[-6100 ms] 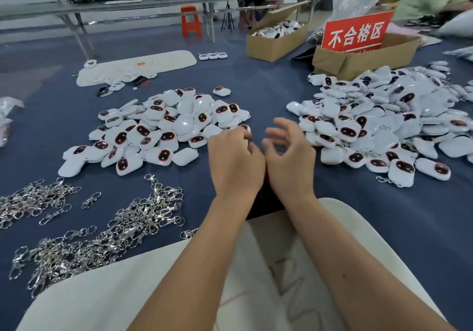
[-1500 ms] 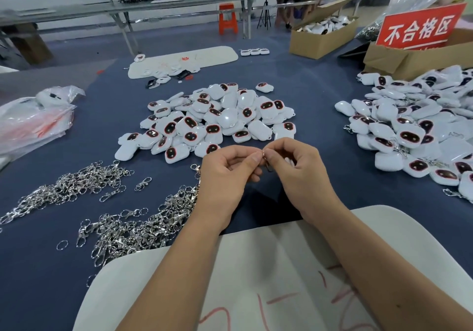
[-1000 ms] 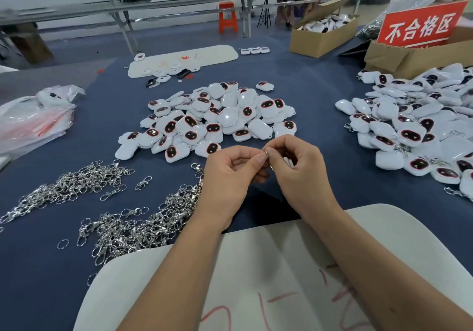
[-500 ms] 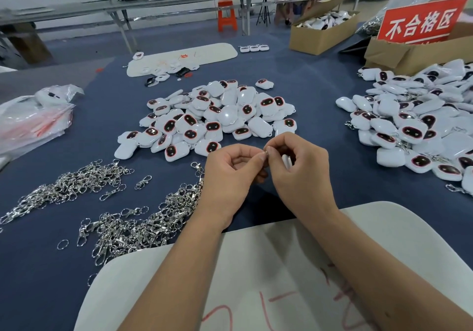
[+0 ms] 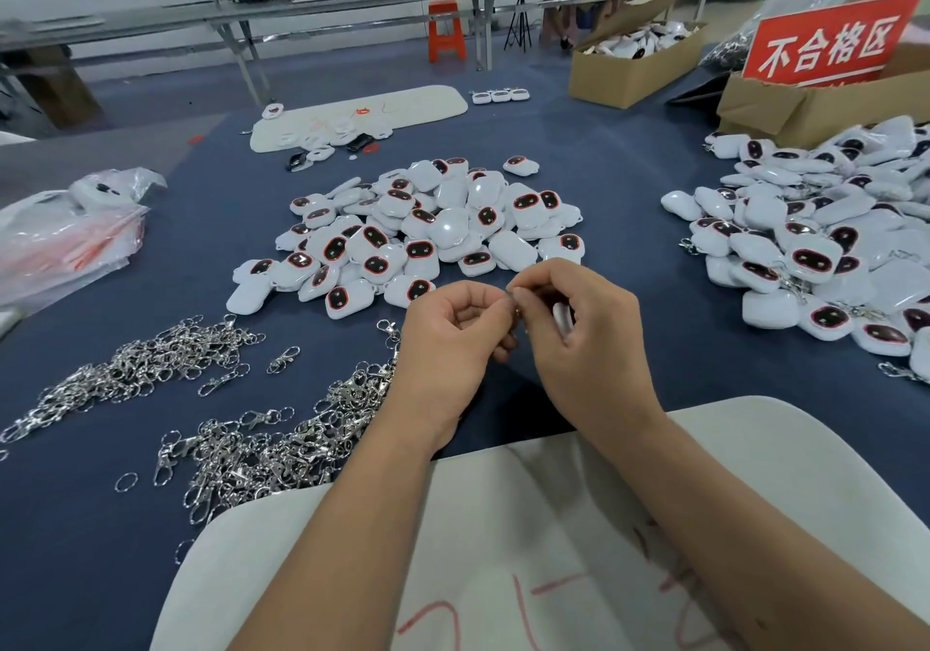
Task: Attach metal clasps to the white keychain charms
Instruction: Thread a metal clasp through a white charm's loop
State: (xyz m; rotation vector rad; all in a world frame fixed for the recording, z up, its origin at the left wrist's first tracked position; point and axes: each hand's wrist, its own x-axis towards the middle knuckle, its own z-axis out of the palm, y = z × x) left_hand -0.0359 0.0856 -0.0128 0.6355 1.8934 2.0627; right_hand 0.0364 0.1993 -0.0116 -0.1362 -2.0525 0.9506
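Hands are meeting near the middle: the left hand (image 5: 448,343) is pinching a small metal clasp (image 5: 514,299), fingers curled. The right hand (image 5: 586,343) is pinching the same clasp and holding a white charm (image 5: 562,317) in its curled fingers.

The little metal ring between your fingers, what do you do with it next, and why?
Probably work the metal ring onto the white charm. The left hand and right hand pinch the ring together, and the charm sits in the right hand; whether it is hooked on is hidden.
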